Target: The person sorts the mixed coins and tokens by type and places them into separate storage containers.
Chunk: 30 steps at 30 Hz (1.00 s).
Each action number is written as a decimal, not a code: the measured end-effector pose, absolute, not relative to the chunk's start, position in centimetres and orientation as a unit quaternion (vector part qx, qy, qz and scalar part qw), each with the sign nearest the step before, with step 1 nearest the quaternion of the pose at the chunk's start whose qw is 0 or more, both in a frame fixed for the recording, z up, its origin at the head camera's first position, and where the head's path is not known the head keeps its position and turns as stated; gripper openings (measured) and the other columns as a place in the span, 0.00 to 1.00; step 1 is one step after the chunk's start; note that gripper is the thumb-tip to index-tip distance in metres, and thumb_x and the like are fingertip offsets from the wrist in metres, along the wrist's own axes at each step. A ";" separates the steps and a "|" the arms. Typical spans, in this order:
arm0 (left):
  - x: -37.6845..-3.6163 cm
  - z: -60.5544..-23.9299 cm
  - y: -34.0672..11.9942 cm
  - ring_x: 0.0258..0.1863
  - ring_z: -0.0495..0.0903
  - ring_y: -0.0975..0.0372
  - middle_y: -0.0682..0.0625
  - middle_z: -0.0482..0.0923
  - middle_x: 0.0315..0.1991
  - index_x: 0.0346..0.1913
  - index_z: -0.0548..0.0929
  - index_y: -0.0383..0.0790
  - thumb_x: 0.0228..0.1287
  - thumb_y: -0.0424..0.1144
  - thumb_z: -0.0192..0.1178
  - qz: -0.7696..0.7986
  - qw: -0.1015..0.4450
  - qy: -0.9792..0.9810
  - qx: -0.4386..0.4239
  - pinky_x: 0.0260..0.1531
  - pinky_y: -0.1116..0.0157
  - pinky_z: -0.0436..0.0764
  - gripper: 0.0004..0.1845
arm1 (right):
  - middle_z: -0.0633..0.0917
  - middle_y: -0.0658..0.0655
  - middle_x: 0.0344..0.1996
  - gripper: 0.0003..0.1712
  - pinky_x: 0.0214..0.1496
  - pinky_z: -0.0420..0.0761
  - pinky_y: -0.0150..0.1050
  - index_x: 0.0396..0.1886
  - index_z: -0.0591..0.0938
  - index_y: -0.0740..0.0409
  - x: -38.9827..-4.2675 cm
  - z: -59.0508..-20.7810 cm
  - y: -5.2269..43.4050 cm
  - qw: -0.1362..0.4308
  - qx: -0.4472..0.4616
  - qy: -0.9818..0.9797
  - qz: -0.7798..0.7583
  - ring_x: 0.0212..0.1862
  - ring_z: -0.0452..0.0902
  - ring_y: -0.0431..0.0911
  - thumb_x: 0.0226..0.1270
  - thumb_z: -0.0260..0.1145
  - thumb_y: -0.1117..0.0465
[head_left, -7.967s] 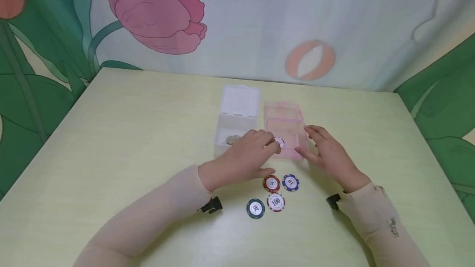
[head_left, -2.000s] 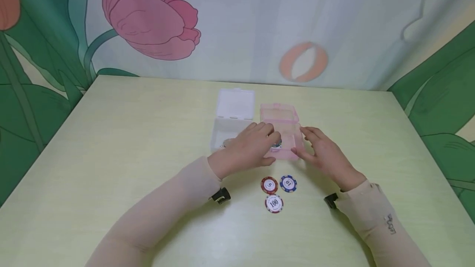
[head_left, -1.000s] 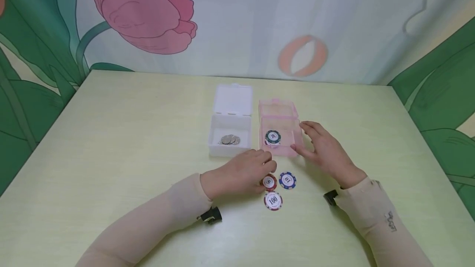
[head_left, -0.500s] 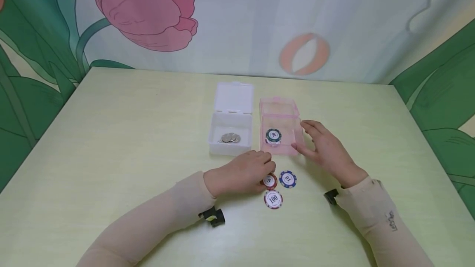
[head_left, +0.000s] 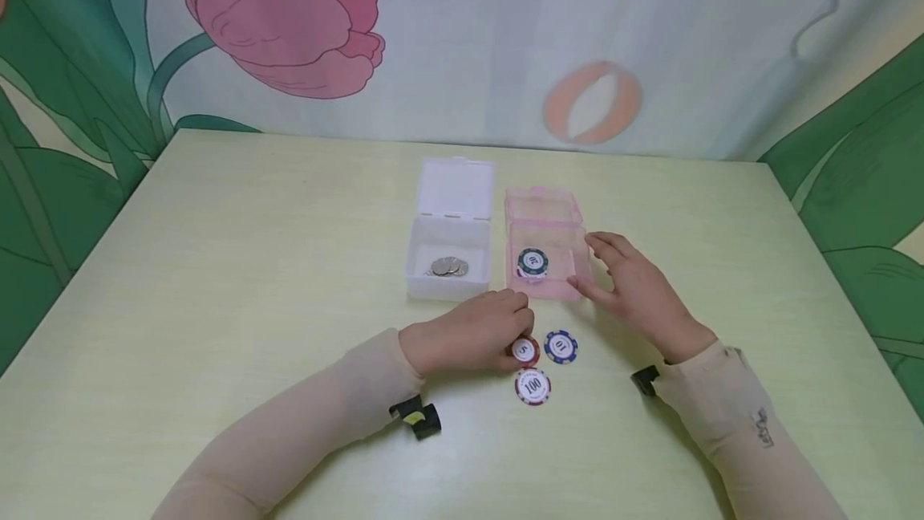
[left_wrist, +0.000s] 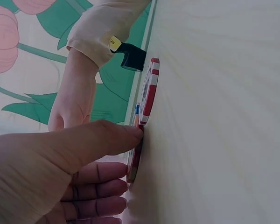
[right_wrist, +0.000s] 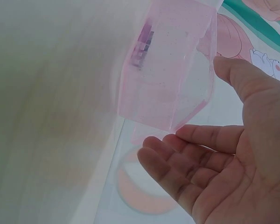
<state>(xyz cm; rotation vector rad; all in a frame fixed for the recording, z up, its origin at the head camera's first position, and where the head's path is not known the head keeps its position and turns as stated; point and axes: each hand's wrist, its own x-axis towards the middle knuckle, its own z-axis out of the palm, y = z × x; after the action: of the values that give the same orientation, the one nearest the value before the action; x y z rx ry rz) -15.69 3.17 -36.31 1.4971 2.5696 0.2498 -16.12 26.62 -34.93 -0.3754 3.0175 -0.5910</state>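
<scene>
- The red chip (head_left: 524, 351) marked 5 lies flat on the table (head_left: 238, 279) in the head view, face up, a round disc with no long axis, red-rimmed with a white centre; its left part is hidden under the fingers.
- The left hand (head_left: 469, 333) rests over it with fingers curled down, fingertips touching the chip's edge and top.
- Just right of it lies the blue chip (head_left: 561, 346) marked 10, and just nearer the person the 100 chip (head_left: 532, 386), both flat on the table.
- The right hand (head_left: 635, 287) is spread and relaxed, fingertips touching the right wall of the pink box (head_left: 552, 287), which is open and holds a green chip (head_left: 532, 262).
- Beside it stands the white box (head_left: 447, 287), lid back, with coins (head_left: 449, 266) inside.
- In the left wrist view the red chip (left_wrist: 134, 161) shows edge-on against the table, the thumb (left_wrist: 98, 137) on its rim, the fingers (left_wrist: 100, 189) curled below it.
- In the right wrist view the right hand (right_wrist: 233, 154) is held with fingers straight, fingertips at the translucent pink box (right_wrist: 168, 70).
</scene>
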 end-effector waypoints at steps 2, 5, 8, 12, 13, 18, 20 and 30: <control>-15.8 -36.4 3.2 0.36 0.70 0.63 0.54 0.73 0.35 0.38 0.79 0.43 0.59 0.48 0.65 0.086 0.083 0.859 0.497 0.37 0.69 0.72 0.13 | 0.65 0.68 0.68 0.41 0.67 0.69 0.58 0.70 0.62 0.69 -16.1 -34.9 26.6 0.020 -0.122 0.974 -0.190 0.66 0.66 0.63 0.67 0.62 0.48; -16.0 -36.6 3.3 0.35 0.70 0.63 0.54 0.74 0.34 0.37 0.79 0.43 0.58 0.48 0.66 0.086 0.085 0.860 0.495 0.37 0.70 0.72 0.13 | 0.65 0.68 0.68 0.41 0.66 0.69 0.58 0.70 0.62 0.69 -16.2 -35.0 26.6 0.020 -0.122 0.974 -0.190 0.66 0.67 0.63 0.67 0.63 0.48; -16.0 -36.7 3.3 0.34 0.70 0.64 0.54 0.74 0.33 0.36 0.79 0.43 0.57 0.49 0.66 0.087 0.091 0.862 0.491 0.36 0.70 0.72 0.13 | 0.65 0.68 0.68 0.41 0.66 0.69 0.58 0.70 0.62 0.69 -16.1 -35.0 26.6 0.021 -0.122 0.974 -0.190 0.65 0.67 0.63 0.67 0.63 0.48; -16.0 -36.6 3.3 0.34 0.71 0.64 0.54 0.75 0.32 0.36 0.78 0.43 0.57 0.49 0.66 0.082 0.092 0.864 0.488 0.36 0.69 0.72 0.13 | 0.65 0.68 0.68 0.41 0.66 0.69 0.58 0.70 0.62 0.69 -16.1 -35.0 26.6 0.022 -0.121 0.974 -0.188 0.65 0.68 0.63 0.67 0.62 0.47; -15.9 -36.6 3.3 0.33 0.71 0.64 0.54 0.75 0.32 0.35 0.78 0.43 0.58 0.49 0.65 0.079 0.090 0.865 0.487 0.36 0.69 0.72 0.13 | 0.65 0.68 0.68 0.41 0.66 0.69 0.59 0.70 0.62 0.69 -16.1 -35.0 26.6 0.022 -0.121 0.975 -0.187 0.65 0.68 0.63 0.67 0.62 0.47; -15.9 -36.5 3.4 0.33 0.72 0.63 0.54 0.76 0.32 0.35 0.78 0.43 0.57 0.49 0.66 0.069 0.083 0.868 0.484 0.36 0.69 0.73 0.13 | 0.65 0.68 0.68 0.41 0.66 0.69 0.59 0.70 0.62 0.69 -16.0 -34.8 26.6 0.021 -0.120 0.975 -0.187 0.65 0.67 0.63 0.67 0.62 0.48; -15.9 -36.3 3.4 0.33 0.72 0.63 0.54 0.76 0.32 0.35 0.78 0.43 0.57 0.49 0.66 0.072 0.083 0.869 0.483 0.35 0.69 0.73 0.14 | 0.65 0.68 0.68 0.41 0.65 0.69 0.59 0.70 0.62 0.69 -16.0 -34.7 26.6 0.021 -0.120 0.975 -0.188 0.65 0.68 0.63 0.67 0.63 0.48; -15.7 -35.5 3.3 0.32 0.70 0.64 0.54 0.74 0.31 0.37 0.79 0.42 0.58 0.51 0.65 0.088 0.083 0.870 0.477 0.32 0.71 0.70 0.16 | 0.65 0.69 0.68 0.41 0.66 0.69 0.59 0.70 0.62 0.69 -16.2 -35.1 26.7 0.022 -0.123 0.974 -0.188 0.65 0.67 0.64 0.67 0.62 0.47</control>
<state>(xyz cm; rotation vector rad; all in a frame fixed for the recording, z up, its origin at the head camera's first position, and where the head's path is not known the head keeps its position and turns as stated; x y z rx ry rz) -15.70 3.29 -35.48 1.4246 2.5987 0.2625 -16.17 26.73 -35.08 -0.3819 3.0178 -0.5816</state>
